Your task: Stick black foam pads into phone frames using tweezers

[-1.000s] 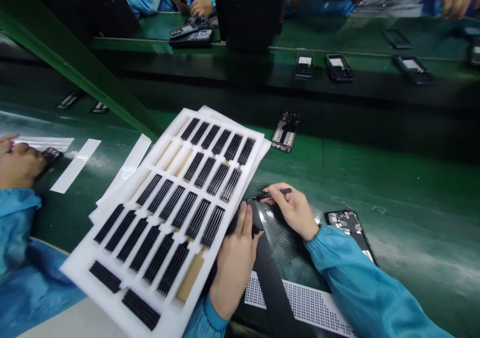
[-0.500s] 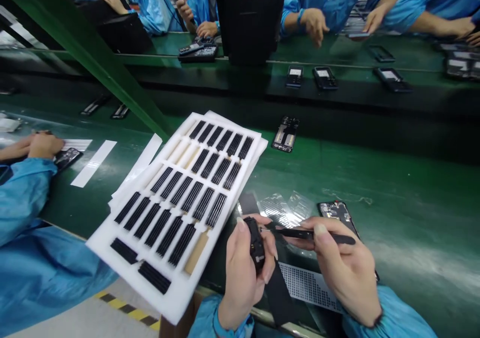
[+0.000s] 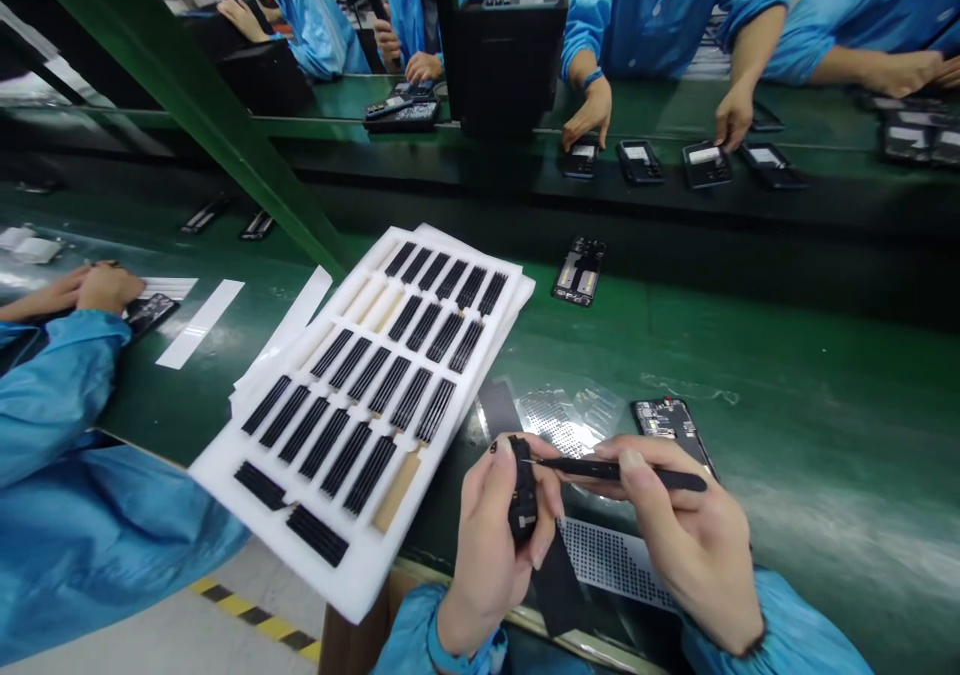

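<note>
Black phone component [image 3: 523, 490] is clasped in the left hand [image 3: 495, 545]; black tweezers [image 3: 615, 469], pinched by the right hand [image 3: 682, 525], touch it from 3 o'clock.

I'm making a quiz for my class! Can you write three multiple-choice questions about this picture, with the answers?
1. Where is the white foam tray?
A. On the floor
B. On the green belt
C. On top of the black box

2. What colour are most of the strips in the tray?
A. Red
B. Black
C. White

3. What does the right hand hold?
A. A thin black tool
B. A phone
C. Nothing

Answers:
1. B, because the tray lies on the belt, to the left of the hands.
2. B, because rows of black strips fill the tray, with only a few tan ones.
3. A, because the fingers pinch the tool, its tip by the small black part in the left hand.
</note>
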A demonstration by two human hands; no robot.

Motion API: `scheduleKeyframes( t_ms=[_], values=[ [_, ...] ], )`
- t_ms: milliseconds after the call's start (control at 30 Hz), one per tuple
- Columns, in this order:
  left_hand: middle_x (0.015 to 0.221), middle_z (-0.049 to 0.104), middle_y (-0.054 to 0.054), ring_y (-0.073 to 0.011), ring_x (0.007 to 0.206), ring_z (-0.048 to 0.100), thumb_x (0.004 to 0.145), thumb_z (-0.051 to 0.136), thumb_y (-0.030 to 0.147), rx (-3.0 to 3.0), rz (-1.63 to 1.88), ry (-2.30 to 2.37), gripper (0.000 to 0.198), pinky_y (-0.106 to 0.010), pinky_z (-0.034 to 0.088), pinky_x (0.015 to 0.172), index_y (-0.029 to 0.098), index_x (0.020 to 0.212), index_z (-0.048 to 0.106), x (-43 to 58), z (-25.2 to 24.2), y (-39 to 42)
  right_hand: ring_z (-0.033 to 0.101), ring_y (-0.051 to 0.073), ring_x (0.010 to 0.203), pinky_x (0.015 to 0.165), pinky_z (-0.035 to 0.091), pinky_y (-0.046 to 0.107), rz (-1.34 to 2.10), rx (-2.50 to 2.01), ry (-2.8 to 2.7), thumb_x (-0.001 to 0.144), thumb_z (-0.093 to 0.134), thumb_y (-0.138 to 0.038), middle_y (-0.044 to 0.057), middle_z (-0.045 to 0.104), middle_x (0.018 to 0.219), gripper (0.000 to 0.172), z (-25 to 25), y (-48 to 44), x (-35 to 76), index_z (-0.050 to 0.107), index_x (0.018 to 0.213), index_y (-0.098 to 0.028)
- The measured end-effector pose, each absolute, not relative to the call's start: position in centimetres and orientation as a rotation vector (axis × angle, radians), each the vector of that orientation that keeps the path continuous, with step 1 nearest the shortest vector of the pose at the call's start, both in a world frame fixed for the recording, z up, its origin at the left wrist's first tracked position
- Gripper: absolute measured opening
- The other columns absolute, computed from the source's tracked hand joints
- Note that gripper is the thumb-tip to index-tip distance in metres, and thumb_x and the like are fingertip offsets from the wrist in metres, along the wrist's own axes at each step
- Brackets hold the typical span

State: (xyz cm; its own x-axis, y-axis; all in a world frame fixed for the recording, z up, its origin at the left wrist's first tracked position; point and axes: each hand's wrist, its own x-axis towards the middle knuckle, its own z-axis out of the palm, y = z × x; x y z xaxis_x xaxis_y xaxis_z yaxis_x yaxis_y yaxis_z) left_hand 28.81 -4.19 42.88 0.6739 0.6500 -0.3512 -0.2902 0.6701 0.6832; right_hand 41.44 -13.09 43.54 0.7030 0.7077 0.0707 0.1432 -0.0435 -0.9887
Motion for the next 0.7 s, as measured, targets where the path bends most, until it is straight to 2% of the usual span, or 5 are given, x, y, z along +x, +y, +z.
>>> scheduleKeyframes(
  t_ms=[300,400,467,533,700],
  values=[
    [0.073,0.062,0.0,-0.0034,0.041,0.038,0.1,0.047,0.035,0.675,0.703,0.809,0.025,-0.018,0.028,0.041,0.017,0.108,0.063,29.0,41.7,-3.9,0.077,0.023,0.081,0.073,0.063,0.032,0.283,-1.643,-0.805,0.096,0.063,-0.035,0.006,0.079,0.089,0.016,41.8,-14.1,43.2,0.075,0.097,-0.025],
    [0.089,0.065,-0.001,-0.0081,0.053,0.05,0.102,0.044,0.031,1.174,0.79,1.026,0.024,-0.02,0.041,0.047,0.024,0.12,0.058,29.2,40.3,-3.0,0.077,0.025,0.074,0.073,0.064,0.038,0.326,-1.634,-0.54,0.097,0.06,-0.043,0.007,0.078,0.081,0.024,39.4,-12.9,46.4,0.07,0.094,-0.022],
    [0.108,0.069,-0.006,-0.0158,0.08,0.064,0.101,0.041,0.019,1.773,0.697,1.055,0.033,-0.026,0.054,0.068,0.024,0.129,0.056,29.7,39.0,-2.5,0.076,0.024,0.069,0.069,0.063,0.037,0.464,-1.661,-0.517,0.095,0.062,-0.049,0.007,0.077,0.077,0.03,37.5,-11.7,48.4,0.068,0.091,-0.02],
    [0.132,0.065,-0.009,-0.0242,0.106,0.064,0.094,0.04,0.005,2.36,0.479,0.995,0.05,-0.035,0.056,0.085,0.022,0.138,0.055,30.4,37.8,-2.1,0.075,0.023,0.067,0.067,0.062,0.035,0.563,-1.698,-0.56,0.092,0.062,-0.055,0.008,0.077,0.076,0.037,35.8,-10.6,49.4,0.068,0.09,-0.019],
    [0.156,0.047,-0.007,-0.0245,0.097,0.064,0.079,0.049,-0.005,2.987,-0.025,0.936,0.069,-0.038,0.062,0.076,0.016,0.144,0.054,32.1,36.4,-1.9,0.074,0.021,0.068,0.067,0.061,0.031,0.582,-1.751,-0.635,0.093,0.057,-0.061,0.008,0.077,0.078,0.042,33.7,-9.8,49.2,0.068,0.089,-0.02]
  ],
)
